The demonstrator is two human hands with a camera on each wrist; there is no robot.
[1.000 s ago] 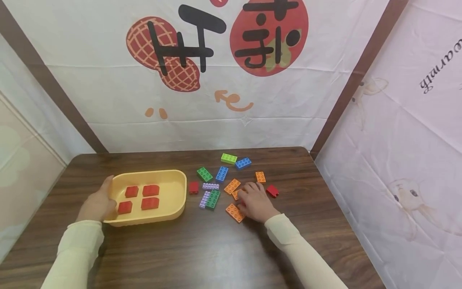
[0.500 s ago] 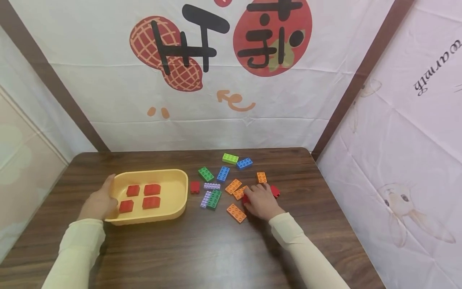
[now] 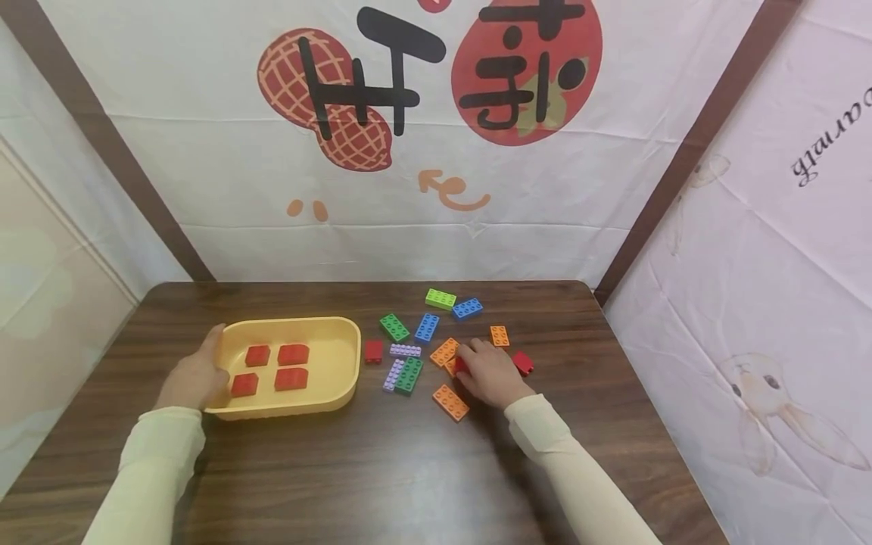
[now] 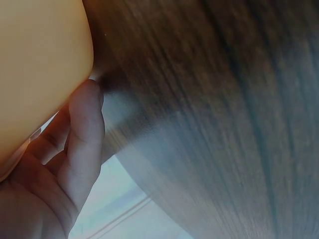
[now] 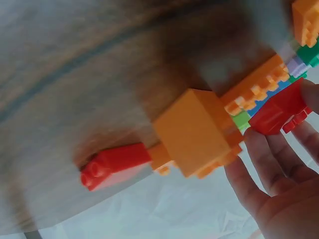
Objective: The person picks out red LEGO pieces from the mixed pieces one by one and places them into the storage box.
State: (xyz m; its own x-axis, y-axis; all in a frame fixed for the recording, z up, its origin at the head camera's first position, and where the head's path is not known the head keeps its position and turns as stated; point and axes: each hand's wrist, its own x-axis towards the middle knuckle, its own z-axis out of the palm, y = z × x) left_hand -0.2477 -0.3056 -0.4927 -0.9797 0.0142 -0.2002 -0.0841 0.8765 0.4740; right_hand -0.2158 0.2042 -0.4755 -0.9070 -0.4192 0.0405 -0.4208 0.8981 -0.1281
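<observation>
1. Head view: your left hand (image 3: 194, 376) holds the left rim of the yellow tray (image 3: 334, 341) on the table (image 3: 381, 469). Four red bricks lie in the tray.
2. Left wrist cam adds detail: fingers (image 4: 82, 144) curl round the tray wall (image 4: 40, 64) from below. No bricks visible there.
3. Your right hand (image 3: 492, 373) sits among the loose bricks, fingertips pinching a red brick (image 3: 462, 365). Right wrist cam confirms it: the red brick (image 5: 279, 110) is between the fingertips, mostly hidden in head view.
4. Wrist cam also shows an orange brick (image 5: 197, 132) up close and another red one (image 5: 112, 164) beside it, well blurred.
5. Writing: backdrop has big black characters, hard to read. The right cloth has script, upside down & cut off.
6. Loose green, blue, lilac, orange bricks lie between tray & right hand.
</observation>
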